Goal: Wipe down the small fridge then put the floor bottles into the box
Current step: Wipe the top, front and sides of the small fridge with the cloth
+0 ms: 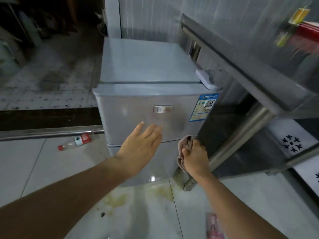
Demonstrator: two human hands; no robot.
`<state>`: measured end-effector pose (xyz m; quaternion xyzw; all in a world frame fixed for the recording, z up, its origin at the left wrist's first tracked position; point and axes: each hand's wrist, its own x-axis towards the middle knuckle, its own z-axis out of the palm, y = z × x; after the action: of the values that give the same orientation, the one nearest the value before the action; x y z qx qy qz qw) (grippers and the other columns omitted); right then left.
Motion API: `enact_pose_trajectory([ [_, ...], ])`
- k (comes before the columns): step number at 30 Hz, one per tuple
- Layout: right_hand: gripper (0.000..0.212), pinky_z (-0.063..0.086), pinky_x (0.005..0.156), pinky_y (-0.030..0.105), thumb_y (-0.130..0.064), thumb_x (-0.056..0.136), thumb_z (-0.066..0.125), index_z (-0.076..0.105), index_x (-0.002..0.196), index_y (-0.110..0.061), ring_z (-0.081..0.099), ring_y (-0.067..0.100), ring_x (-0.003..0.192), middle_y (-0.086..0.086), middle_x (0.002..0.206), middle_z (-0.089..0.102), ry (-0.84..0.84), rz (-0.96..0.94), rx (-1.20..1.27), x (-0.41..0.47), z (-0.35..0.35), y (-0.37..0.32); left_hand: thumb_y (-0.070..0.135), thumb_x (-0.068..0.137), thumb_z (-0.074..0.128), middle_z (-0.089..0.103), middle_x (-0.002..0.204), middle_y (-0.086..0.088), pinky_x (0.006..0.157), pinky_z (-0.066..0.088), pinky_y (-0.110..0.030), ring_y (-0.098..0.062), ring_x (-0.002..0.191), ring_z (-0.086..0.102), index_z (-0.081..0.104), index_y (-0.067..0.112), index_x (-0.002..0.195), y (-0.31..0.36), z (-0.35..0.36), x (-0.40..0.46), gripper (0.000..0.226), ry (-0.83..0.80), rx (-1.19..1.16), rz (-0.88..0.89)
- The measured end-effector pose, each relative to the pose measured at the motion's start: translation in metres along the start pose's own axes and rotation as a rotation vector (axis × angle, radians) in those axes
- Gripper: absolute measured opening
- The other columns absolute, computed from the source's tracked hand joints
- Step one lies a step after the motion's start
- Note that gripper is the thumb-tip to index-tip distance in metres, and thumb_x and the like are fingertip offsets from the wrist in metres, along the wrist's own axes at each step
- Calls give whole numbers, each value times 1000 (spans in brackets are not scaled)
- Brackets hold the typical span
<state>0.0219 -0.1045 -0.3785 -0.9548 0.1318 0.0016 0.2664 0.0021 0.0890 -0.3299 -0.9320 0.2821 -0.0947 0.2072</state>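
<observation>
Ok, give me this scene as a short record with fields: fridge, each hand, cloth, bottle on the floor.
fridge: small silver fridge, doors closed
left hand: open, fingers straight, at the fridge front
right hand: grips the cloth at the fridge's right edge
bottle: lying on the floor left of the fridge, red cap
box: not in view

I see a pale tiled floor (51, 169), stained yellowish just in front of the small silver fridge (146, 118) standing on it. A clear plastic bottle (76, 141), red cap and red label, lies on its side left of the fridge. A pink packet (214, 225) lies near the bottom edge.
</observation>
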Motion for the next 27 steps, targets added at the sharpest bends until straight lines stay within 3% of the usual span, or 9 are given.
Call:
enact_pose_trajectory([
  [5,32,40,90,32,-21,98,45,42,125,-4,53,31,113,18,128,49,-127,-5,-61,-35,-53,-50,11,93,44,-3,156,-17,114,4,-54,-33,144,2,4,5,148,-36,-48,-31,69,-204,-125,-12],
  [8,34,41,88,33,-21,97,48,44,126,-5,52,32,111,18,126,50,-179,24,-46,-54,-89,-86,7,88,48,0,156,-16,114,5,-52,-31,143,4,6,5,148,-66,-86,-50,73,-256,-213,-24],
  [11,38,40,93,29,-23,99,45,41,131,-2,50,28,116,15,131,45,-259,-30,-154,-73,-126,-129,3,85,47,7,156,-15,114,8,-49,-31,143,9,9,7,148,-104,-126,-70,74,-278,-281,-30],
  [15,32,43,84,29,-23,99,46,42,125,-5,59,28,103,17,126,47,-242,10,-84,-92,-166,-186,0,80,51,19,153,-12,114,11,-47,-28,140,16,16,11,147,-155,-170,-90,76,-262,-345,-42],
  [22,37,42,74,20,-23,99,47,38,130,-5,61,25,98,17,127,46,-244,-50,-86,-104,-215,-239,8,85,49,25,150,-7,113,16,-44,-25,138,22,17,16,146,-221,-221,-110,70,-275,-318,-53],
  [27,36,49,84,33,-22,98,48,42,129,-6,60,29,102,19,127,46,-221,-37,-63,-102,-240,-249,13,86,54,28,149,0,114,16,-42,-18,138,24,20,20,146,-247,-247,-108,69,-280,-379,-157],
])
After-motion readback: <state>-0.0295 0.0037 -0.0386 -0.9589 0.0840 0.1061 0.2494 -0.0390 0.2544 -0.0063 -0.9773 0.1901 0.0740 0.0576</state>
